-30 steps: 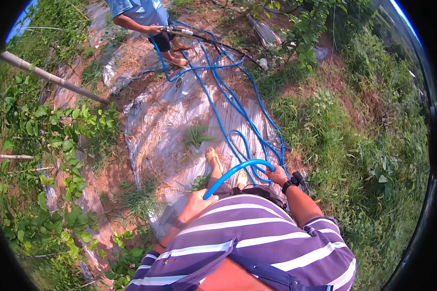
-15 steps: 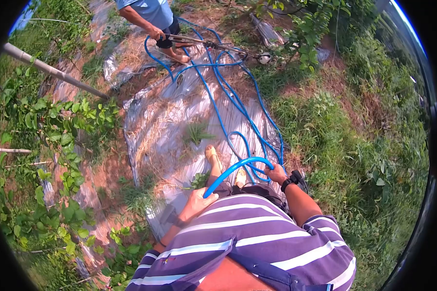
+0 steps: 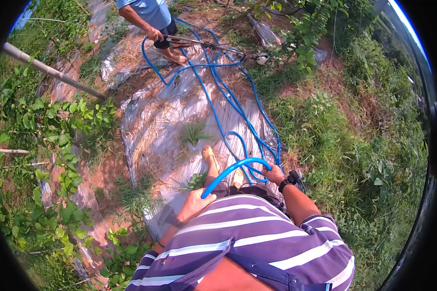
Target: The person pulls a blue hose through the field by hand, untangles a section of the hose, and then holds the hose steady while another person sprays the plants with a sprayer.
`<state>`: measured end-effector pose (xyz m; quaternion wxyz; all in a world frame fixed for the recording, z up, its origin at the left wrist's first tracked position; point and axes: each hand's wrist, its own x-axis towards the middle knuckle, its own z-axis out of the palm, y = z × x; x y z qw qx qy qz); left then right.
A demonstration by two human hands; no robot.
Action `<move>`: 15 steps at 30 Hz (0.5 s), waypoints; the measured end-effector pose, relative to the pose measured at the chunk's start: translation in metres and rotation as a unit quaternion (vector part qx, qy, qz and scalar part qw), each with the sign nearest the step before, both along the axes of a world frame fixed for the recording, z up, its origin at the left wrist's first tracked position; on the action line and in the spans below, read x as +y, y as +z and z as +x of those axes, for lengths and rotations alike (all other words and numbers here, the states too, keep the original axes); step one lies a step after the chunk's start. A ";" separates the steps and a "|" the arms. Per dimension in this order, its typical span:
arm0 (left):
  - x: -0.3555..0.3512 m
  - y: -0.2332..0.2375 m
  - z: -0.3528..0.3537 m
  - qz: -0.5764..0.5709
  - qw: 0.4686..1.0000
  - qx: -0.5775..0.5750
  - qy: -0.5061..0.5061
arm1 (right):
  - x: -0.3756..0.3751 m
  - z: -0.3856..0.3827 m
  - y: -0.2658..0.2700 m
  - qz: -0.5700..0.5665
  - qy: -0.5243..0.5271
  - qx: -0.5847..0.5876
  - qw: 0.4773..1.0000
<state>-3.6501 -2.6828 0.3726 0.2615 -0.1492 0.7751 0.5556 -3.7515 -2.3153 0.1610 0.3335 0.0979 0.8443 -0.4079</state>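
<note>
Right across the front of a purple shirt with white stripes (image 3: 243, 219), a thick bright-blue flexible hose (image 3: 223, 174) arches between both hands. Left hand (image 3: 196, 202) is wrapped around one end, fingers closed on it; right hand (image 3: 274, 173), black band (image 3: 283, 185) on the wrist, has closed around the other side of the arch. Past that, more blue hose loops (image 3: 236, 102) sprawl over wrinkled silvery sheeting (image 3: 177, 116). Up top, another person's hand (image 3: 154, 35) grips a long thin pole-like tool (image 3: 218, 47).
</note>
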 end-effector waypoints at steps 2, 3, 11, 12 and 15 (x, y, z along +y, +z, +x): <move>0.000 0.001 -0.002 -0.008 1.000 0.001 -0.013 | 0.002 0.002 -0.007 -0.006 -0.007 0.010 1.000; 0.000 0.001 -0.002 -0.006 1.000 0.000 -0.013 | 0.003 0.002 -0.008 0.000 0.000 0.012 1.000; -0.003 -0.007 -0.001 -0.013 1.000 0.004 -0.024 | 0.005 0.013 -0.015 0.028 -0.001 0.019 0.999; -0.003 -0.007 -0.002 -0.015 1.000 0.005 -0.027 | 0.006 0.015 -0.019 0.017 -0.011 0.019 1.000; -0.004 -0.006 -0.002 -0.015 0.999 0.008 -0.027 | 0.009 0.017 -0.028 0.002 -0.011 0.026 1.000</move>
